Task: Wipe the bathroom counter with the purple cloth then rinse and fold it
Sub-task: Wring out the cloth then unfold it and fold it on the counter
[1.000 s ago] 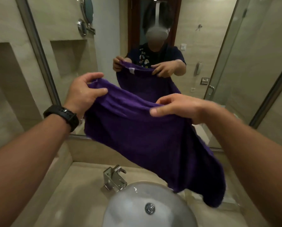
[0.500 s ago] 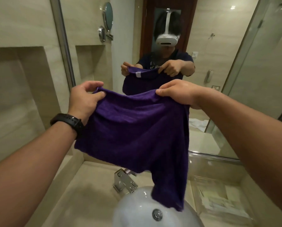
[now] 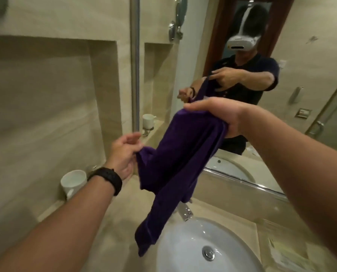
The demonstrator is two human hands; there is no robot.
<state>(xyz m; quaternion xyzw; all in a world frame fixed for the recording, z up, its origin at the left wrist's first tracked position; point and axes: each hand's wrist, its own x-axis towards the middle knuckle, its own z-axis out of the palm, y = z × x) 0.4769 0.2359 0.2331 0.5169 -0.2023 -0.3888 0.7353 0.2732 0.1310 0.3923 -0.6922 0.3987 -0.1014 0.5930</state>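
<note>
Head view: right grip (image 3: pixel 220 116) clutching top end of purple cloth (image 3: pixel 179 160), fingers curling round bunched fabric. Left grip (image 3: pixel 122 154) pinching cloth's side edge, lower down. Cloth hanging above surface (image 3: pixel 124 213), tail dangling over sink (image 3: pixel 183 242) left rim. White cup (image 3: pixel 74 181) sitting at left edge.

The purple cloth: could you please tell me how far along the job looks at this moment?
Done: wiping and rinsing cannot be confirmed; no water runs from the faucet. In hand: the purple cloth hangs above the sink, the right hand gripping its top, the left hand pinching a lower corner, as if starting a fold. Left: finishing the fold and setting it down.
</note>
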